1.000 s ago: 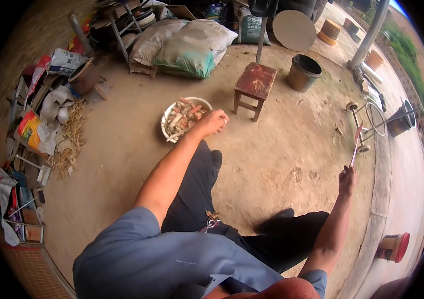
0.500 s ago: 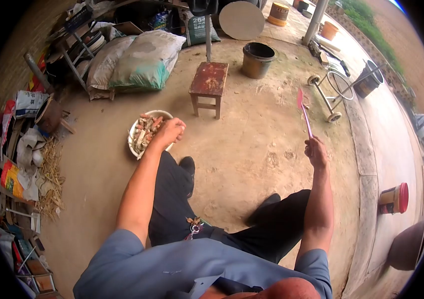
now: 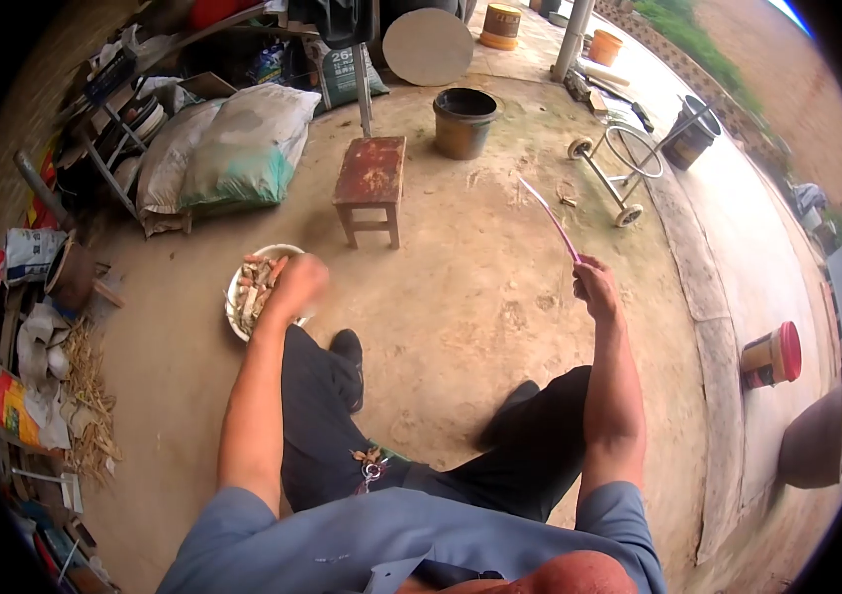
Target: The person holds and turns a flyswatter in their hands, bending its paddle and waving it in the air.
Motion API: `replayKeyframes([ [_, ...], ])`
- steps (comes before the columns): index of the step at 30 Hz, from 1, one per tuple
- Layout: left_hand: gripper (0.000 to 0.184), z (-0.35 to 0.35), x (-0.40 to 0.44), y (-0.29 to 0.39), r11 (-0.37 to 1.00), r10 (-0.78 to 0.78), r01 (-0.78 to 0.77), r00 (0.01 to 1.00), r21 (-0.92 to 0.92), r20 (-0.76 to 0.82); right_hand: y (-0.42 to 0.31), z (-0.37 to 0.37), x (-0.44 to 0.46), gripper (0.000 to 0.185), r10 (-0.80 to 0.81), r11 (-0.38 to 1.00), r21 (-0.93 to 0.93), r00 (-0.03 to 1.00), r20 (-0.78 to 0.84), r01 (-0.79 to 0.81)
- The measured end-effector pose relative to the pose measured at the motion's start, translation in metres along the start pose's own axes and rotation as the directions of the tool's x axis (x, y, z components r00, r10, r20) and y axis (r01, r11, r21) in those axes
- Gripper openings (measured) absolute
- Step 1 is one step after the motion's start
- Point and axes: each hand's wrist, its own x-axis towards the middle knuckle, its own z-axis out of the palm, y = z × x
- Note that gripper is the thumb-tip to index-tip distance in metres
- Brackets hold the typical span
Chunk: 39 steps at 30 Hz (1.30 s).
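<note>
My left hand (image 3: 299,287) is over the right side of a white basin (image 3: 233,309) on the ground at left; its fingers are smeared by motion, so I cannot tell whether it holds anything. Orange and pale, dirty root-like pieces (image 3: 253,282) fill the basin. On the right, my right hand (image 3: 594,287) is closed on the end of a long, thin, pink-handled tool (image 3: 552,218), seen nearly edge-on, its whitish tip pointing up and left. I cannot make out its exact kind.
A red wooden stool (image 3: 372,173) stands ahead, with a dark bucket (image 3: 466,124) behind it. Full sacks (image 3: 248,148) lie at the upper left. A wheeled frame (image 3: 611,173) is at the right, and a red-lidded bucket (image 3: 772,354) lies nearer. Clutter and straw (image 3: 90,396) line the left.
The view has turned right, so the basin and stool appear farther left. My left hand has become blurred beside the basin. The tool in my right hand has tilted leftward and turned edge-on.
</note>
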Motion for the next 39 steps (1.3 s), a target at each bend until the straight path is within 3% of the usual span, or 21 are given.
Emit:
replayKeyframes([
  [1,0.009,0.009,0.016,-0.053,0.953,-0.154,0.183,0.979,-0.240,0.136,0.000,-0.006,0.002,0.027,-0.035,0.995,0.088,0.998,-0.044,0.039],
  [2,0.009,0.008,0.014,-0.044,0.953,-0.144,0.174,0.980,-0.246,0.137,0.003,-0.013,0.006,0.027,-0.044,0.995,0.084,0.998,-0.051,0.048],
  [4,0.012,0.002,0.009,-0.015,0.968,-0.130,0.141,0.990,-0.210,0.062,0.008,-0.032,0.016,0.011,0.002,0.958,0.276,0.962,-0.272,0.076],
  [5,0.014,0.001,0.011,-0.015,0.989,-0.113,0.119,0.991,-0.084,0.075,0.014,-0.043,0.018,0.008,-0.014,0.931,0.353,0.974,-0.226,0.095],
  [6,0.014,0.001,0.011,-0.015,0.990,-0.106,0.112,0.992,-0.088,0.072,0.014,-0.046,0.018,0.008,-0.022,0.931,0.351,0.973,-0.228,0.103],
  [8,0.016,0.002,0.009,-0.015,0.985,-0.070,0.076,0.997,-0.157,0.041,0.014,-0.052,0.019,0.011,0.162,0.831,0.556,0.939,-0.304,0.037],
  [10,0.016,0.000,0.010,-0.020,0.979,-0.125,0.134,0.990,-0.156,0.066,0.014,-0.055,0.019,0.012,0.207,0.789,0.613,0.920,-0.333,0.044],
  [11,0.010,-0.001,0.012,-0.032,0.992,-0.079,0.090,0.989,-0.086,0.129,0.015,-0.056,0.019,0.013,0.257,0.742,0.668,0.898,-0.358,0.053],
  [13,0.015,0.000,0.010,-0.031,0.999,-0.037,0.042,0.980,-0.020,0.194,0.015,-0.057,0.020,0.012,0.250,0.750,0.659,0.898,-0.362,0.057],
  [15,0.015,0.004,0.008,-0.027,0.989,0.146,-0.144,0.989,0.040,-0.030,0.013,-0.056,0.019,0.012,0.241,0.757,0.651,0.899,-0.365,0.061],
  [16,0.015,0.006,0.013,-0.043,0.989,0.146,-0.145,0.989,0.040,-0.033,0.011,-0.052,0.017,0.012,0.205,0.761,0.645,0.916,-0.345,0.073],
  [18,0.014,0.006,0.022,-0.058,0.734,0.578,-0.543,0.815,0.409,0.045,0.011,-0.051,0.020,0.011,0.167,0.764,0.639,0.932,-0.322,0.084],
  [19,0.014,0.005,0.022,-0.057,0.733,0.578,-0.542,0.815,0.411,0.043,0.016,-0.051,0.023,0.010,0.156,0.779,0.624,0.943,-0.294,0.065],
  [20,0.014,0.004,0.021,-0.057,0.871,0.407,-0.403,0.912,0.280,0.046,0.020,-0.053,0.026,0.008,0.146,0.793,0.607,0.953,-0.265,0.047],
  [21,0.014,0.003,0.017,-0.047,0.923,0.317,-0.323,0.946,0.211,0.060,0.020,-0.052,0.025,0.008,0.143,0.793,0.607,0.954,-0.264,0.049],
  [25,0.016,0.001,0.007,-0.026,0.987,0.014,-0.009,1.000,-0.161,0.028,0.018,-0.047,0.023,0.009,0.126,0.820,0.571,0.963,-0.240,0.035],
  [27,0.013,-0.001,0.011,-0.036,0.995,0.090,-0.088,0.994,-0.043,0.056,0.014,-0.043,0.019,0.009,0.129,0.830,0.558,0.963,-0.237,0.026],
  [29,0.010,-0.001,0.014,-0.045,0.993,0.110,-0.113,0.989,0.029,0.095,0.006,-0.034,0.013,0.008,0.141,0.842,0.534,0.925,-0.352,0.074],
  [31,0.012,-0.003,0.011,-0.037,0.992,0.105,-0.113,0.987,0.063,0.123,0.005,-0.035,0.013,0.008,0.153,0.834,0.549,0.937,-0.315,0.049],
  [34,0.019,-0.001,0.006,-0.032,0.988,-0.062,0.080,0.990,-0.134,0.130,0.011,-0.042,0.015,0.006,0.154,0.808,0.589,0.963,-0.221,0.007],
  [39,0.018,-0.003,0.005,-0.025,0.989,-0.084,0.100,0.987,-0.108,0.137,0.009,-0.043,0.015,0.008,0.105,0.763,0.646,0.990,-0.095,-0.019],
])
